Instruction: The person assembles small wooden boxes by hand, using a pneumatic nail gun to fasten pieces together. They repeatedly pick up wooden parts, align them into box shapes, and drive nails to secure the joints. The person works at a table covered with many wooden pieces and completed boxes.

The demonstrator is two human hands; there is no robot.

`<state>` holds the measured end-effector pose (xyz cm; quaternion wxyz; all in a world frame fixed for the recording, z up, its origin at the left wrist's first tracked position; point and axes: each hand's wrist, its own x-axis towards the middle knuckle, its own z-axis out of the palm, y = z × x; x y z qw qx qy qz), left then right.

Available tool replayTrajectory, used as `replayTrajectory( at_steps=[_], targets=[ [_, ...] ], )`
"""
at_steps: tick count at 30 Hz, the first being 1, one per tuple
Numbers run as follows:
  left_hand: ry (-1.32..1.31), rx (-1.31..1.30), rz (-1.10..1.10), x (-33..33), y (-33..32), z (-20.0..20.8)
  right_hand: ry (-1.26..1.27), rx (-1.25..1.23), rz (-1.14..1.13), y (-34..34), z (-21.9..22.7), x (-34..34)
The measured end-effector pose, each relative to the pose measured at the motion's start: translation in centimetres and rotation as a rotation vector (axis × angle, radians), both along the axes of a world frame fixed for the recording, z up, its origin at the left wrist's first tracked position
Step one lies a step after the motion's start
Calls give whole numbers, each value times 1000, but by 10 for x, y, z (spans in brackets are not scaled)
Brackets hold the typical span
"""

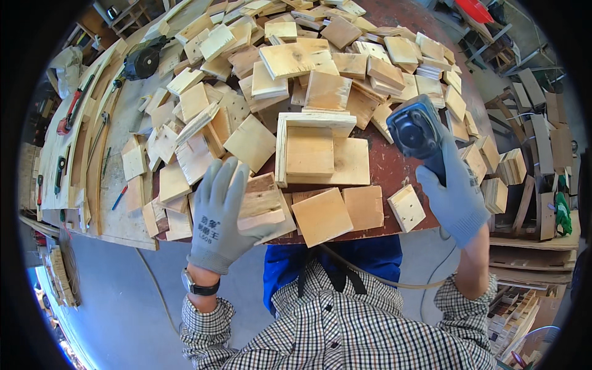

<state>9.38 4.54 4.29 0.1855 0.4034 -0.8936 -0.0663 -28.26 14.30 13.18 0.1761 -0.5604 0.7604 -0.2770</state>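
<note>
My left hand, in a grey glove, is spread with fingers apart over a few wooden blocks at the near left edge of the table; whether it touches them I cannot tell. In my right hand, also gloved, is a dark nail gun with a rounded head, raised at the right of the pile. Between my hands sits a wooden corner frame with upright strips along its left and far sides. A square wooden block lies inside that corner. Loose blocks lie in front of it, and a smaller one rests to the right.
A large heap of wooden blocks covers the red-brown table. Long boards, a black power tool and several hand tools lie at the left. Stacked blocks stand at the right edge. A hose crosses near my waist.
</note>
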Motion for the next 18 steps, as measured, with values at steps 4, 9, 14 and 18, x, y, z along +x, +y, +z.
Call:
replayTrajectory(
  at_steps=[4, 9, 14, 18],
  targets=[
    [-101, 136, -41, 6, 2, -20, 470, 70, -82, -15, -48, -10],
    [-115, 177, -1, 13, -2, -7, 711, 241, -234, -43, -73, 3],
    [21, 32, 2, 15, -5, 23, 803, 301, -212, -42, -98, 0],
    [153, 55, -70, -5, -14, 45, 844, 330, -182, -46, -112, 6]
  ],
)
